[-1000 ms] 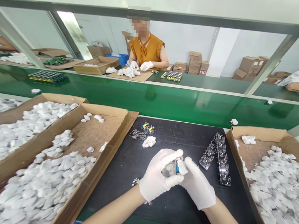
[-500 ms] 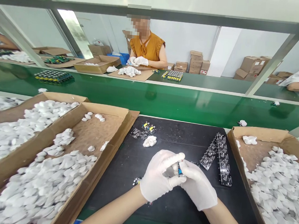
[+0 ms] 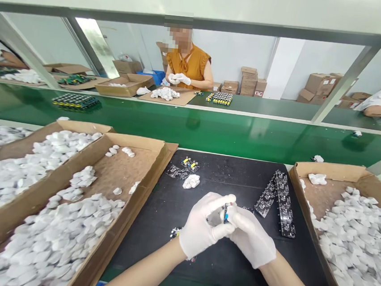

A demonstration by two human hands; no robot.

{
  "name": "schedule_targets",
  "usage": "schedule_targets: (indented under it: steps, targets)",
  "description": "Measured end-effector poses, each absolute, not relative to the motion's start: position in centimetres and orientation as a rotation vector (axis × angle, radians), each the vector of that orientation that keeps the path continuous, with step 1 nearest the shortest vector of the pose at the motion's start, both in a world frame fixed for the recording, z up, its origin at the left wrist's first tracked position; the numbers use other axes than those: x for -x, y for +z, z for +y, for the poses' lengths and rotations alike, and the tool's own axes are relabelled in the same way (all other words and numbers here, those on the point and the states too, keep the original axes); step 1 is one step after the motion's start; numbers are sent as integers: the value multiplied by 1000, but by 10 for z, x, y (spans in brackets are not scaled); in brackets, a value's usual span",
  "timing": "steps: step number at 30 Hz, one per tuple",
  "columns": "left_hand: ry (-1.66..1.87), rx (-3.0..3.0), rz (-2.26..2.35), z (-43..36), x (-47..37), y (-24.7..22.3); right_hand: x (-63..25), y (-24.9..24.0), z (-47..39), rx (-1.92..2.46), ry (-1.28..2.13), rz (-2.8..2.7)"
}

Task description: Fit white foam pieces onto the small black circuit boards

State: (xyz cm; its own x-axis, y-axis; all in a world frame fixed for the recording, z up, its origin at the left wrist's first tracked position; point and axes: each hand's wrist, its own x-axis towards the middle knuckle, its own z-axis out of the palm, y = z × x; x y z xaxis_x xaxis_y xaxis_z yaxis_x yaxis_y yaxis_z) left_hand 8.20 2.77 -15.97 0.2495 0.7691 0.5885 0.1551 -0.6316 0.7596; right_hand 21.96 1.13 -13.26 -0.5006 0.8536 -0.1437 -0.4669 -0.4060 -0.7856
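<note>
Between my two white-gloved hands a small circuit board [image 3: 226,214] with a blue part is held on edge above the black mat [image 3: 232,268]. My left hand [image 3: 203,225] pinches it at top and bottom between thumb and fingers. From the other side, my right hand [image 3: 252,234] has its fingertips closed on the same board, hiding part of it. Dark circuit board strips [image 3: 285,206] lie to the right of my hands. Beyond my left hand sits a crumpled white bundle [image 3: 191,181], beside small boards with yellow parts [image 3: 190,163].
Cardboard trays of white pouches flank the mat, one at left [image 3: 150,175] and one at right [image 3: 343,170]. A green conveyor [image 3: 191,134] runs behind, carrying a stack of boards [image 3: 76,101]. Across it, a co-worker [image 3: 191,66] handles small items with gloved hands.
The board between my hands has turned more edge-on, with both hands nearly in place. On the conveyor, the board stack and a small white item have shifted to the right.
</note>
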Motion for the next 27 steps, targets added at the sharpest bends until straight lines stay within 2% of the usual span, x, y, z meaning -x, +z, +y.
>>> schedule_targets:
  steps: [10, 18, 22, 27]
  targets:
    - [1339, -1905, 845, 26, -86, -164, -223, -142, 13, 826, 1814, -1056]
    - [1365, -1703, 1008, 25, -88, -154, -222, -147, 15, 855, 1843, -1124]
    - [1423, -1889, 915, 30, -83, -158, -224, -136, 19, 1020, 1760, -1179]
    - [1581, -2185, 942, 37, -80, -163, -225, -130, 17, 780, 1893, -943]
